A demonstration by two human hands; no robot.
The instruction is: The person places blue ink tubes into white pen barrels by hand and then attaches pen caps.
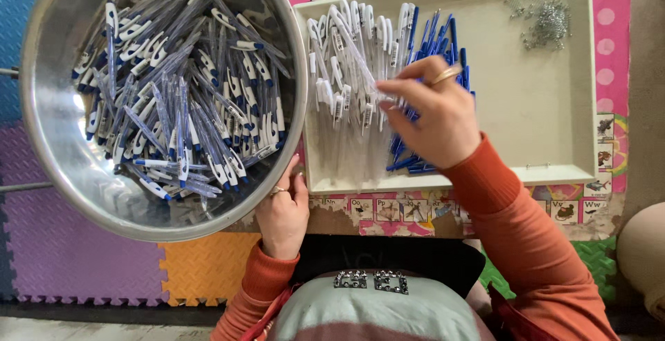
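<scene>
My right hand (433, 116) reaches over a cream tray (547, 105), its fingertips pinched on a clear pen (357, 53) in the row of white-capped and blue-capped pens (346, 77). My left hand (282, 211) rests against the lower rim of a large steel bowl (52, 126), close to the tray's near-left corner. The bowl is full of loose blue and white pens (180, 98). Both sleeves are orange, and each hand wears a ring.
A small heap of metal springs (547, 22) lies in the tray's far right corner. The tray sits on a pink patterned low table (613, 57). Coloured foam floor mats (83, 251) lie under the bowl. A beige rounded object (644, 258) is at the right edge.
</scene>
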